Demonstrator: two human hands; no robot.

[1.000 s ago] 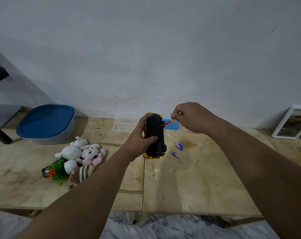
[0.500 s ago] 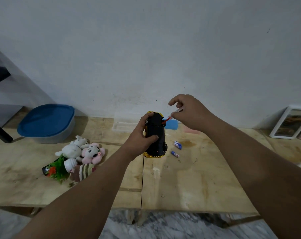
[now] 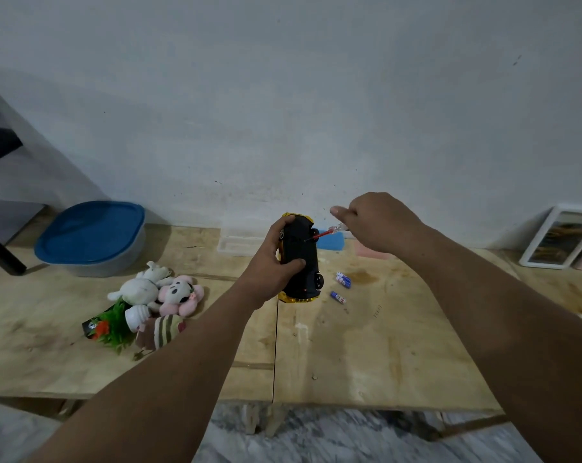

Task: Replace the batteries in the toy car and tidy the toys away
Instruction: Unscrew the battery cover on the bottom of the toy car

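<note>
Your left hand (image 3: 276, 262) grips the toy car (image 3: 301, 262) underside-up above the tabletop (image 3: 366, 362). Two batteries (image 3: 341, 289) lie at its 4 o'clock. Your right hand (image 3: 379, 222) pinches a screwdriver (image 3: 326, 232), tip on the car's underside.

bare plywood table (image 3: 383, 355) in front, plush toys (image 3: 156, 295) left, batteries (image 3: 343, 285) right

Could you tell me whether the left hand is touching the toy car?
Touching: the head view shows the left hand gripping the toy car, thumb across its black underside.
</note>
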